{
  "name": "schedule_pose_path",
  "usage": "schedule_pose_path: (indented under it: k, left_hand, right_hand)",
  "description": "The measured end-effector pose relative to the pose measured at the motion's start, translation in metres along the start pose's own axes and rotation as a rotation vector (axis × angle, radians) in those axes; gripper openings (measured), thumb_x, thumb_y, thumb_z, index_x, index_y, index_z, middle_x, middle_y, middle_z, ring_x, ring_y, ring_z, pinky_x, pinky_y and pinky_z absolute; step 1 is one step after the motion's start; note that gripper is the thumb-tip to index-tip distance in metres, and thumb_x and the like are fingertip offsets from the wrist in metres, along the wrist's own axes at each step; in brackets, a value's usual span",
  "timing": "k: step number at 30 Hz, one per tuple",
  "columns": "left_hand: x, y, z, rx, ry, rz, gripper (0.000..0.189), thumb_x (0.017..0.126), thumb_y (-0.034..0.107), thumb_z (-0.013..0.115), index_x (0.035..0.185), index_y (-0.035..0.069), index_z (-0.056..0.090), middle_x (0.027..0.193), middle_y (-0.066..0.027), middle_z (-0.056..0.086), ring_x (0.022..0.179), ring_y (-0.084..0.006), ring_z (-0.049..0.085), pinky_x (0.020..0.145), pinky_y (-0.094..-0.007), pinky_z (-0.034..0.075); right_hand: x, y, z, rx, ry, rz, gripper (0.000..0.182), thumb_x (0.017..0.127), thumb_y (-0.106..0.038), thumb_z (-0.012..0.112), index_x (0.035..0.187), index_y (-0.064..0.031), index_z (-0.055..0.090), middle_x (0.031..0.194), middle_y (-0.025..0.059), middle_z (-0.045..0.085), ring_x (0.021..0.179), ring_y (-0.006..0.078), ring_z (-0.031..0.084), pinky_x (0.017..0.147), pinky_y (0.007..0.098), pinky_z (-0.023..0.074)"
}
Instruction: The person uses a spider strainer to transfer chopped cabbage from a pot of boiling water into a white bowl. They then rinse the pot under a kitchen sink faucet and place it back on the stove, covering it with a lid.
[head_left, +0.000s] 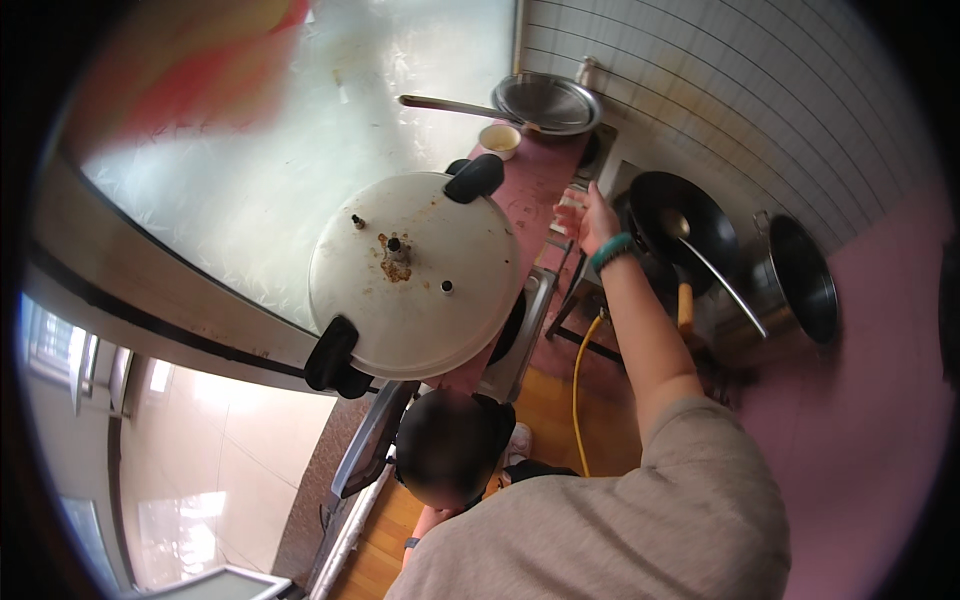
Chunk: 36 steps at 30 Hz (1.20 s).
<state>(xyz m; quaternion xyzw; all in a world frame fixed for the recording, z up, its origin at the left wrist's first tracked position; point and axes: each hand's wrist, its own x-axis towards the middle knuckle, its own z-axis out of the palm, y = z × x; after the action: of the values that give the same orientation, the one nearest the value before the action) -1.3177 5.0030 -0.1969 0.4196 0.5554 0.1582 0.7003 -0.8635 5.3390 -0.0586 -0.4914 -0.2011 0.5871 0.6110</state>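
Observation:
My right hand, with a green beaded bracelet on its wrist, is stretched out palm up. Its fingers are apart and hold nothing. Close beside it stands a black wok with a metal ladle resting in it. To the hand's left is a large pressure cooker, its pale metal lid stained brown around the central valve and fitted with black handles. Low in the view, part of my left hand meets a round dark object. That object is blurred, and the fingers are mostly hidden.
Stacked metal bowls with a long-handled utensil and a small cup stand at the back of a reddish surface. A deep metal pot stands right of the wok. A yellow hose hangs to the wooden floor.

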Motion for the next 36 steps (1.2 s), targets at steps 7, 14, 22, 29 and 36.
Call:
schedule_pose_path:
  k: [7,14,22,29,36]
  left_hand:
    - [0.009,-0.023,-0.046,0.270,-0.262,0.110,0.022,0.084,0.013,0.048,0.102,0.002,0.049,0.088,-0.0058,0.056,0.074,-0.0123,0.055,0.060,-0.0246,0.046]
    - [0.007,-0.030,-0.064,0.544,-0.779,0.368,0.023,0.083,0.010,0.048,0.104,0.000,0.047,0.083,-0.0062,0.056,0.071,-0.0114,0.055,0.059,-0.0229,0.046]
    - [-0.079,-0.051,-0.023,0.492,-1.352,-0.038,0.026,0.084,0.014,0.049,0.106,0.000,0.046,0.083,-0.0058,0.056,0.076,-0.0116,0.055,0.065,-0.0226,0.046]
    - [-0.175,-0.098,-0.001,0.749,-1.638,-0.122,0.027,0.084,0.015,0.050,0.107,0.001,0.046,0.085,-0.0062,0.057,0.078,-0.0122,0.055,0.067,-0.0245,0.046]
    - [-0.304,-0.182,-0.002,1.039,-1.946,-0.248,0.031,0.084,0.017,0.049,0.111,0.001,0.044,0.087,-0.0081,0.057,0.080,-0.0141,0.056,0.070,-0.0260,0.045]
  right_hand:
    - [-0.247,0.047,0.004,0.115,-0.225,-0.136,0.055,0.086,-0.048,0.030,0.115,-0.0031,0.043,0.066,0.0046,0.051,0.044,0.0109,0.043,0.040,0.0204,0.0334]
    - [-0.485,0.085,0.118,0.057,-0.685,-0.417,0.068,0.083,-0.055,0.032,0.129,-0.0058,0.022,0.064,0.0086,0.051,0.047,0.0100,0.045,0.040,0.0218,0.0363]
    - [-0.672,0.116,0.236,-0.172,-0.967,-1.175,0.058,0.076,-0.051,0.049,0.108,-0.0040,0.053,0.077,0.0114,0.055,0.054,0.0158,0.054,0.043,0.0188,0.0428]
    - [-0.820,0.170,0.294,-0.189,-0.695,-1.273,0.049,0.082,-0.042,0.047,0.110,-0.0020,0.052,0.064,0.0045,0.046,0.041,0.0101,0.045,0.037,0.0206,0.0393]
    - [-0.981,0.256,0.356,-0.413,-0.253,-1.361,0.048,0.083,-0.043,0.043,0.107,-0.0025,0.055,0.060,0.0020,0.041,0.037,0.0080,0.037,0.032,0.0207,0.0303]
